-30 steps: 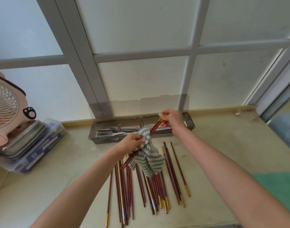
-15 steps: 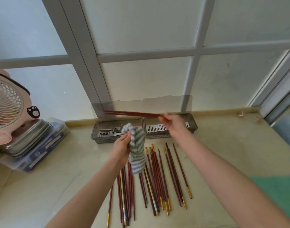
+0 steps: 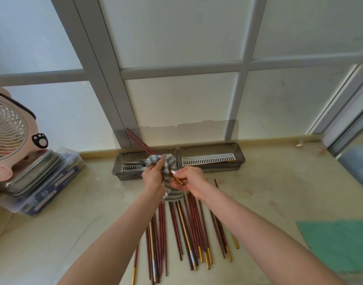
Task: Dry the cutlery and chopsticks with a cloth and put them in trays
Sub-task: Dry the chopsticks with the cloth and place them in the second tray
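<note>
Head view: looking down on a pale counter (image 3: pixel 269 192) below a frosted window, both hands working at mid-frame.
Left hand (image 3: pixel 153 178): curling round the grey-and-white cloth (image 3: pixel 170 195) and bunching it tight around the shafts, one fold poking up above the knuckles, the tail hanging down below the wrist.
Right hand (image 3: pixel 194 182): pinching the gold-tipped end of the held chopsticks (image 3: pixel 137 140) between thumb and fingertips, just right of the cloth.
Hands together: sitting very close, nearly touching, with the cloth between them.
Held chopsticks: slanting up toward the upper left from the right hand's pinch, running through the cloth, far ends crossing above the left tray (image 3: pixel 117 171) and in front of its clear upright lid; exact count too fine to tell.
Left tray: resting against the window ledge just above the hands, carrying forks (image 3: pixel 135 163).
Right tray (image 3: pixel 240 161): standing side by side with the left one, edges touching, showing a white slotted insert with a thin gold-tipped stick lying lengthwise.
Loose chopsticks (image 3: pixel 186 233): fanning out on the counter at lower centre, below the hands, gold ends mostly pointing to the bottom edge.
Left edge: a pink fan (image 3: pixel 5 128) leaning over a metal dish stacked on a clear box (image 3: pixel 42 194).
Lower right: a green mat (image 3: pixel 341 243) lying flat.
</note>
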